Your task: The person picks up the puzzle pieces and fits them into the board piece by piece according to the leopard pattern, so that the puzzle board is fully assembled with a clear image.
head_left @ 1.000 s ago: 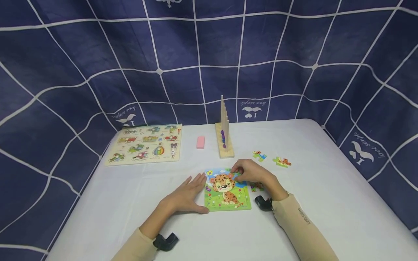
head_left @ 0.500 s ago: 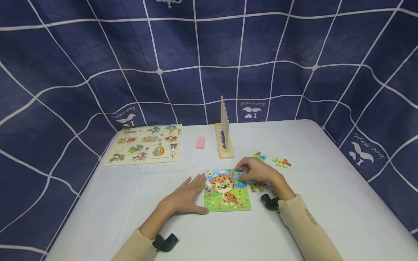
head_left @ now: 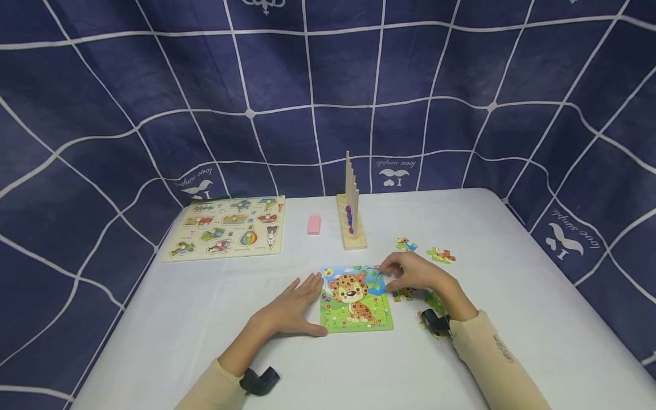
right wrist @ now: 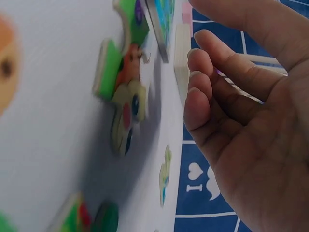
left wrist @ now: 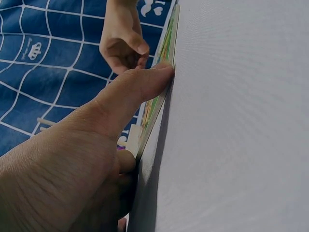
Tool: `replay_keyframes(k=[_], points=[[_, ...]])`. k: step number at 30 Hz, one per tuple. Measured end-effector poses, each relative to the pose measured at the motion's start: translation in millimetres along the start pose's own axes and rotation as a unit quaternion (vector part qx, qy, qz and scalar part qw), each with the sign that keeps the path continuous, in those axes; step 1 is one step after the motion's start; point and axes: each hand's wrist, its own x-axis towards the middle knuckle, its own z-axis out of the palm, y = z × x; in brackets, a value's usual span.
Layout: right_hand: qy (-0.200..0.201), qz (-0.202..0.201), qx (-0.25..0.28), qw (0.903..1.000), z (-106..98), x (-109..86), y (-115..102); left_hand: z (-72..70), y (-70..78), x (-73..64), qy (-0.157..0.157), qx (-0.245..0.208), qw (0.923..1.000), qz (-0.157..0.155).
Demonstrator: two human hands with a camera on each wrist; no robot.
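A square jigsaw board [head_left: 356, 310] with a leopard-cub picture lies flat on the white table. My left hand [head_left: 294, 307] rests along its left side, fingers outstretched; in the left wrist view the thumb of that hand [left wrist: 82, 145] touches the board's edge. At the upper right edge of the board is my right hand [head_left: 420, 272]. Seen from the right wrist, the fingers of this hand [right wrist: 260, 116] are loosely bent with nothing visible between them. Loose jigsaw pieces [head_left: 405, 294] lie close to the board's right side, partly under the right hand.
More jigsaw pieces [head_left: 442, 254] lie to the right. Behind the board stand a wooden peg rack [head_left: 355, 236] with beads and a pink block [head_left: 314, 224]. A vehicle puzzle board [head_left: 228, 228] lies at the back left. A blue checked curtain [head_left: 328, 85] hangs behind.
My right hand has shifted right, from over the board's upper right part to its edge, uncovering more of the picture and pieces under the forearm. The left hand has stayed still.
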Motion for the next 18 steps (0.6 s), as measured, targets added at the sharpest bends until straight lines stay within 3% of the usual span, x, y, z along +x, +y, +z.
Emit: replay_keyframes(k=[8, 18], points=[[-0.010, 0.035, 0.013, 0.9992, 2, -16.8, 12, 0.6, -0.1, -0.1, -0.001, -0.005, 1.0000, 0.000], [-0.005, 0.039, 0.000, 0.9992, -1, -34.5, 26, 0.0, 0.0, -0.6, 0.000, -0.003, 1.0000, -0.002]])
